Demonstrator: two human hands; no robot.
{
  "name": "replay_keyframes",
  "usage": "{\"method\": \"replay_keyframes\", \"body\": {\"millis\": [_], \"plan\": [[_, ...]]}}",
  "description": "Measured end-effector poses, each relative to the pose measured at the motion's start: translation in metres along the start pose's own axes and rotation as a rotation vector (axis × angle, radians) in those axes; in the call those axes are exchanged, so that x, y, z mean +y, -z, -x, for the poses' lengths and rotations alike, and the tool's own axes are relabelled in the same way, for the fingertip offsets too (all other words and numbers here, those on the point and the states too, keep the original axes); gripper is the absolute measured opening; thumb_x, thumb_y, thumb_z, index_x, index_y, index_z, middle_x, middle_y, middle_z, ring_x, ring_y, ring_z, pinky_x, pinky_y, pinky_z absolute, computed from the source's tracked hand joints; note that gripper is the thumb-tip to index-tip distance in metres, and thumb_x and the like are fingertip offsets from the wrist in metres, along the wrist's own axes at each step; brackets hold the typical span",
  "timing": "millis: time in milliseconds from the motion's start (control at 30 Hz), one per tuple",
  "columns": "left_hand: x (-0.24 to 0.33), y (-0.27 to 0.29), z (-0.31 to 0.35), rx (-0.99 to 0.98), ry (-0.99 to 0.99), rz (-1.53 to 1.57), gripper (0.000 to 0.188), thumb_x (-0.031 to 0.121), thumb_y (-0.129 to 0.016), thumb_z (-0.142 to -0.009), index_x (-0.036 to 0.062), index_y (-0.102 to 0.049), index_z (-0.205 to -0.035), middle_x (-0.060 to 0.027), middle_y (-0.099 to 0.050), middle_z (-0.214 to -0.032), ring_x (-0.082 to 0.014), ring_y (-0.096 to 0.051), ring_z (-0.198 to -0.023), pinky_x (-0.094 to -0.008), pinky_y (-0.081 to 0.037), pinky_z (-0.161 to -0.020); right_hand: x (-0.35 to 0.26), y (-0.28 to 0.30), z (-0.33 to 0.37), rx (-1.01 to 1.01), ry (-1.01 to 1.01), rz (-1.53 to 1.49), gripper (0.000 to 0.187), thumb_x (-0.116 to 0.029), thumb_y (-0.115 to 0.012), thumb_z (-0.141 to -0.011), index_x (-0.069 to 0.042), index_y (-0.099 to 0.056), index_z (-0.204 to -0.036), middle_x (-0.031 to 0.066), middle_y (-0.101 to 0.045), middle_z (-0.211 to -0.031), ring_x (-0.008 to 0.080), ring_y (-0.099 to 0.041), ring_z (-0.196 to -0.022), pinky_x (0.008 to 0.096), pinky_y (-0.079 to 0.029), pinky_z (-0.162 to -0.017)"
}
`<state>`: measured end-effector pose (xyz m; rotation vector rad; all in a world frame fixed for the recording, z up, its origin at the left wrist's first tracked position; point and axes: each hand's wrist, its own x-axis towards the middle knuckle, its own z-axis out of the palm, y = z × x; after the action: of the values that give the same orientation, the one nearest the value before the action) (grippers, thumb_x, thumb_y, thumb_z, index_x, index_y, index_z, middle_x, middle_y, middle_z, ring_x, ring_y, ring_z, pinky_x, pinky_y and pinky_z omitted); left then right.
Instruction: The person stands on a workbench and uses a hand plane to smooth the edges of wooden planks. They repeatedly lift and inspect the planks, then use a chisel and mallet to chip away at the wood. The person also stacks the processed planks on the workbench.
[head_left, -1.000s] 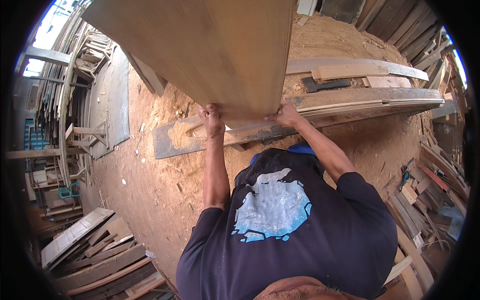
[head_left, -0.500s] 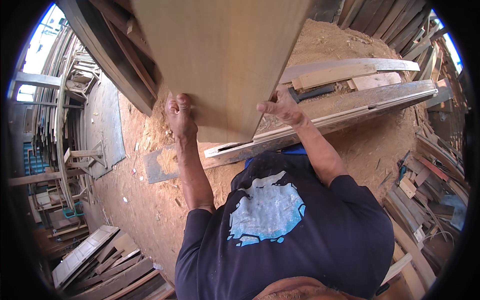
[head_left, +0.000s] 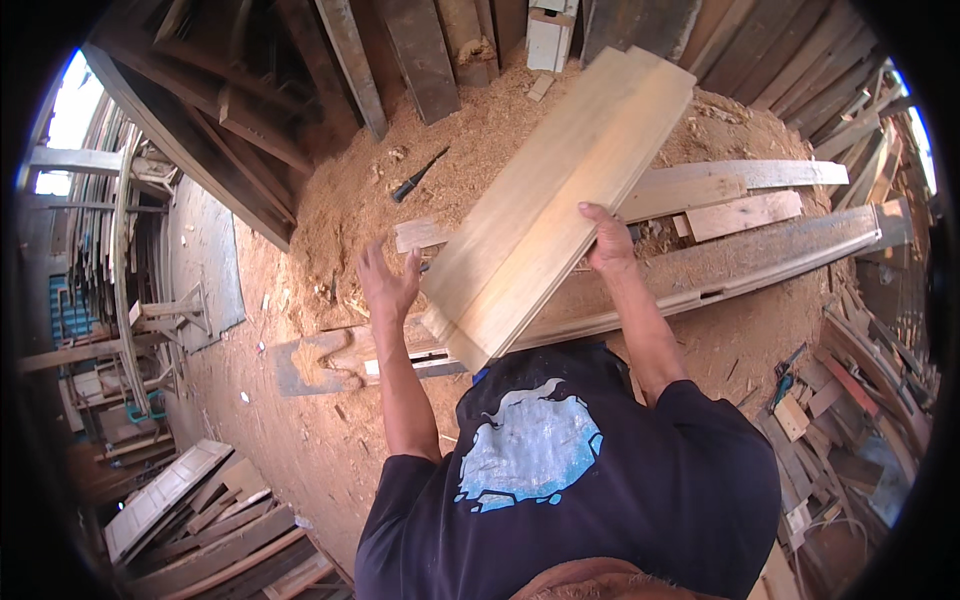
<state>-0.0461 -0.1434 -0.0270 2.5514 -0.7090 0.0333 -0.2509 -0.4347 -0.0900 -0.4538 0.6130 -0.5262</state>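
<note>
A pale wooden board slants up from near my lap toward the far right, with a stepped lip along its right and near edges. My right hand grips its right edge, thumb on the upper face and the fingers hidden beneath. Off the board's left side, my left hand is raised with fingers spread, apart from the wood and holding nothing. Under the board lies a long narrow plank with slots cut along its edge; the board hides its middle.
Sawdust covers the ground, with a dark pointed hand tool and a small wood offcut on it. Loose pale pieces rest at the right. Planks lean at the back; scrap wood is piled at lower left.
The board has swung down and tilted toward the right, showing more of the sawdust behind it. My left hand has let go of its left edge and opened.
</note>
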Motion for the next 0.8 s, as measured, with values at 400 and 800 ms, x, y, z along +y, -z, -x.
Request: {"method": "replay_keyframes", "body": {"millis": [400, 800], "plan": [[0.001, -0.127, 0.118, -0.569, 0.511, 0.418, 0.051, 0.039, -0.064, -0.097, 0.0035, -0.055, -0.133, -0.0211, -0.064, -0.125, -0.0335, -0.059, -0.119, -0.043, -0.048, -0.099, -0.013, 0.137, -0.222, 0.621, -0.144, -0.169, 0.033, -0.019, -0.069, -0.092, -0.008, -0.057, -0.121, 0.0106, -0.06, -0.126, 0.029, -0.06, -0.117, 0.0489, -0.054, -0.098], [0.05, -0.203, 0.03, -0.831, 0.239, 0.063, 0.067, 0.04, -0.071, -0.088, 0.008, -0.048, -0.141, -0.0287, -0.054, -0.136, -0.0481, -0.051, -0.126, -0.0516, -0.041, -0.109, 0.026, 0.204, -0.199, 0.348, -0.485, 0.515, 0.02, -0.019, -0.063, -0.097, -0.005, -0.06, -0.11, 0.0083, -0.07, -0.087, 0.0187, -0.07, -0.074, 0.037, -0.06, -0.07]]}}
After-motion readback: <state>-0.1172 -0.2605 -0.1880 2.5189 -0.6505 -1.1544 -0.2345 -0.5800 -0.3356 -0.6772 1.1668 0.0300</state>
